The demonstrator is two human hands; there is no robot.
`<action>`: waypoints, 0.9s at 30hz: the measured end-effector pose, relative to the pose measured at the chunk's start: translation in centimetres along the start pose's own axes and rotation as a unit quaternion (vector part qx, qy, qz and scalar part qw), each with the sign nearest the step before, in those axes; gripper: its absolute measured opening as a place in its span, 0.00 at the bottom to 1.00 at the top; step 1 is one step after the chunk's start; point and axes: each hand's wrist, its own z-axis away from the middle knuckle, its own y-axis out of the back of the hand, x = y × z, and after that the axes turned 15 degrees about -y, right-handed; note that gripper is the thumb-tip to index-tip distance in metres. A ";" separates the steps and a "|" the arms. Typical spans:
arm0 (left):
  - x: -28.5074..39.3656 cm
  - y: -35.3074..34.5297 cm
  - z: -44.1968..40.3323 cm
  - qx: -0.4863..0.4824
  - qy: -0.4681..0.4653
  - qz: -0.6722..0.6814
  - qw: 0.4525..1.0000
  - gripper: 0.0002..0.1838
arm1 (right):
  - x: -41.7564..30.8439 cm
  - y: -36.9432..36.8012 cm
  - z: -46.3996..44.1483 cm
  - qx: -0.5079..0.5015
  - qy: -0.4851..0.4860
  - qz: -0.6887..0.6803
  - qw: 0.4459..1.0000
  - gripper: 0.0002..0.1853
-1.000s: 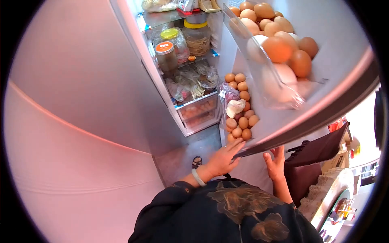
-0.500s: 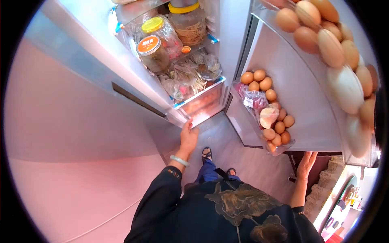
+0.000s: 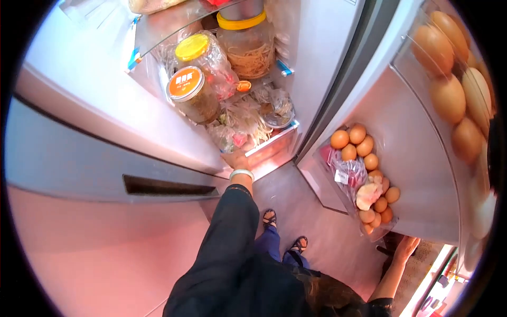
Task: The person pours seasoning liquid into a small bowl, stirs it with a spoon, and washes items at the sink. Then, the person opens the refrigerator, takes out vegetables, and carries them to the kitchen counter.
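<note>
My left hand, with a pale bracelet at the wrist, reaches to the front of the lower drawer in the open fridge; its fingertips are hard to make out against the pale front. Just above it lie bagged vegetables. At the right, my right hand is at the lower edge of the open fridge door, its fingers partly hidden by the door. The lower door bin holds several brown eggs, a bagged purple item and a pale lump.
A jar with an orange lid, one with a yellow lid and a larger jar stand on the shelf. More eggs fill the upper door bin. The other door is at the left; my feet are below.
The right-hand door has swung wider, with my right hand moving along at its edge. My left hand has left the front of my body and reached forward to the drawer; the view is closer to the shelves.
</note>
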 end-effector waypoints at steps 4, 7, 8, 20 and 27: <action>6.8 -0.3 1.3 0.000 0.072 0.066 0.995 0.32 | -3.1 0.0 1.1 0.010 -0.051 0.027 0.998 0.25; 5.4 -0.9 -1.3 -0.012 0.101 0.138 0.985 0.32 | -2.3 0.4 0.5 0.032 -0.001 0.123 0.992 0.20; 5.8 -0.6 -1.1 -0.022 0.041 0.058 0.997 0.32 | -2.8 0.4 0.7 0.037 0.017 0.175 0.984 0.20; 11.0 5.8 5.9 -0.068 0.158 0.407 0.897 0.14 | -0.3 0.9 -0.1 -0.007 0.074 0.117 0.990 0.23; 8.3 11.7 12.5 -0.093 0.286 0.473 0.828 0.18 | -5.8 -1.6 4.7 -0.165 -0.175 -0.199 0.950 0.31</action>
